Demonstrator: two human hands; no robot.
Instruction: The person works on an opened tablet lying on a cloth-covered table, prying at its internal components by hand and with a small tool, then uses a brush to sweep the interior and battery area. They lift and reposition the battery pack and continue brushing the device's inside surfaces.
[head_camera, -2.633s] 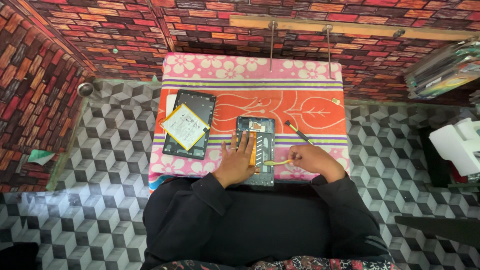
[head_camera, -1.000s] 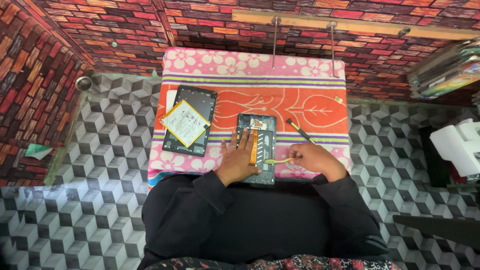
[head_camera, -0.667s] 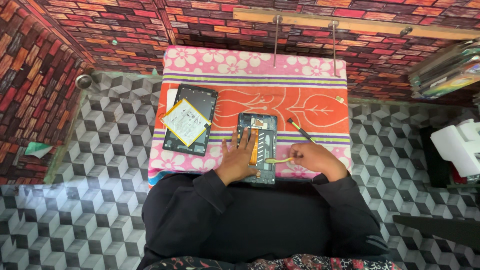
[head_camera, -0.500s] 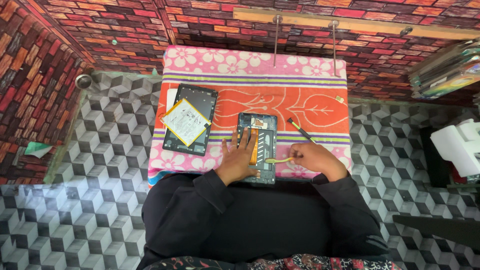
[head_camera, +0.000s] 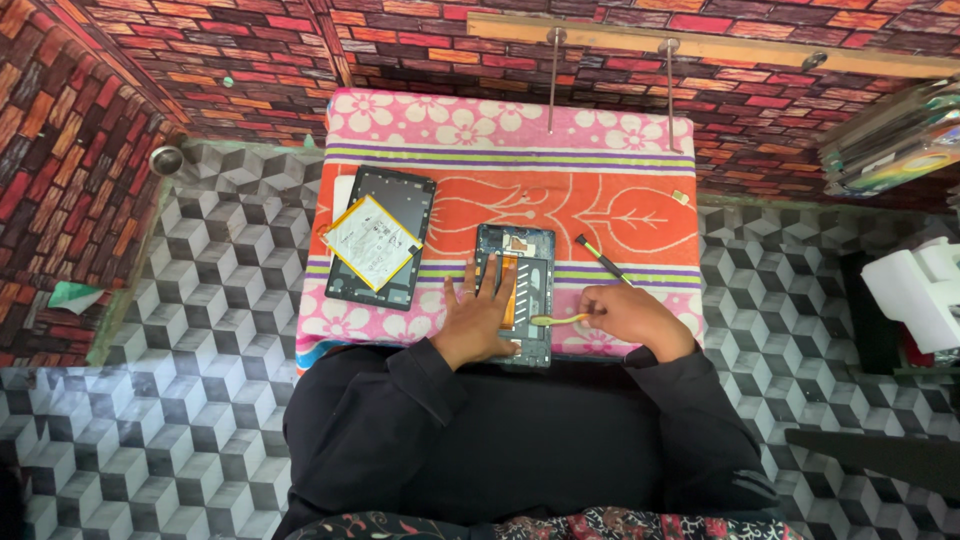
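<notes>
The person's left hand (head_camera: 478, 318) lies flat, fingers spread, on the left part of an opened tablet body (head_camera: 516, 292) that rests face-down near the front edge of the surface (head_camera: 510, 175), a small table covered by an orange and pink flowered cloth. An orange strip runs lengthwise inside the tablet body, just beside the left hand's fingertips. The right hand (head_camera: 628, 315) sits just to the right of the tablet body, its grip pinched together on a thin yellow pry tool (head_camera: 558, 319) whose tip reaches onto the lower right part of the tablet's inside. A small brush (head_camera: 602, 259) with a dark handle lies tilted on the cloth just above the right hand, apart from it. Well to the left, a second dark tablet panel (head_camera: 383, 240) lies on the cloth with a pale flat battery (head_camera: 370, 243) resting crookedly on top of it.
</notes>
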